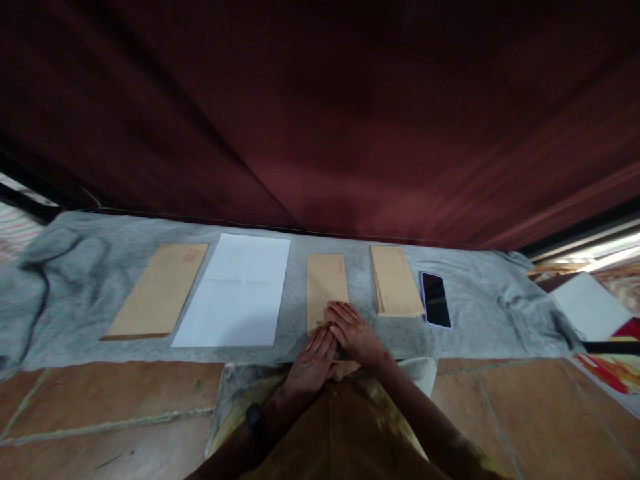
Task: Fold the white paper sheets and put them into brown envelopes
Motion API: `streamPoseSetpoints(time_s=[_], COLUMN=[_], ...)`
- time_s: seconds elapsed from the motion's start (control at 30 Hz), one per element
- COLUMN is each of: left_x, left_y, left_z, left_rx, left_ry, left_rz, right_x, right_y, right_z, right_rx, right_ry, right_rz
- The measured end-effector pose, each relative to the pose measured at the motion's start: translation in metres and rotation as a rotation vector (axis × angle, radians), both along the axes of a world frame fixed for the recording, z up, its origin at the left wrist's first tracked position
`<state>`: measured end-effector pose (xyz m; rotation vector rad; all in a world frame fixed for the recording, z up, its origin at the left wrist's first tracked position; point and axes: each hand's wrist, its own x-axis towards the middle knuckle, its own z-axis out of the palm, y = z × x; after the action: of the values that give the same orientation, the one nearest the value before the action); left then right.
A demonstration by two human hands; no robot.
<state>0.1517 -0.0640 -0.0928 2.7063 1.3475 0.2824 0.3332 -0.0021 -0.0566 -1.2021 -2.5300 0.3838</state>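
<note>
A brown paper envelope [325,280] with small red print lies upright before me on the grey cloth. My left hand [311,360] rests at its lower edge, fingers stretched out and gripping nothing. Flat over the envelope's lower right part lies my right hand [354,335], its fingers extended and meeting the left fingertips. The hands cover the envelope's near end, where a brown paper flap [344,369] shows below them. To the right is a stack of similar envelopes [397,280]. White paper sheets [235,290] with a faint crease lie to the left.
Larger brown envelopes [159,290] lie at the far left on the grey cloth [475,300]. A phone [435,300] with a dark screen sits right of the stack. Dark red fabric [320,133] rises behind. Tiled floor [120,400] shows in front.
</note>
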Motion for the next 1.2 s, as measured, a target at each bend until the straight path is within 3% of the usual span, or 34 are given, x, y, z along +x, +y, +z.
streamPoseSetpoints(time_s=[0.23,0.37,0.5,0.7,1.2], left_x=[-0.007,-0.001,0.012,0.015,0.01], left_y=[0.002,0.007,0.027,0.049,0.044], left_z=[0.015,0.023,0.028,0.026,0.02], left_rx=[0.096,0.069,0.084,0.11,0.156], left_ry=[-0.022,-0.066,-0.066,-0.059,-0.14], left_rz=[0.001,0.101,0.197,0.186,0.171], right_x=[0.028,0.024,0.02,0.019,0.021], right_y=[-0.031,-0.032,-0.032,-0.031,-0.029], right_z=[-0.013,-0.017,-0.023,-0.029,-0.034], right_rx=[0.043,0.118,0.206,0.26,0.238], right_ry=[-0.007,0.015,0.054,0.06,0.042], right_rz=[-0.126,-0.172,-0.199,-0.205,-0.225])
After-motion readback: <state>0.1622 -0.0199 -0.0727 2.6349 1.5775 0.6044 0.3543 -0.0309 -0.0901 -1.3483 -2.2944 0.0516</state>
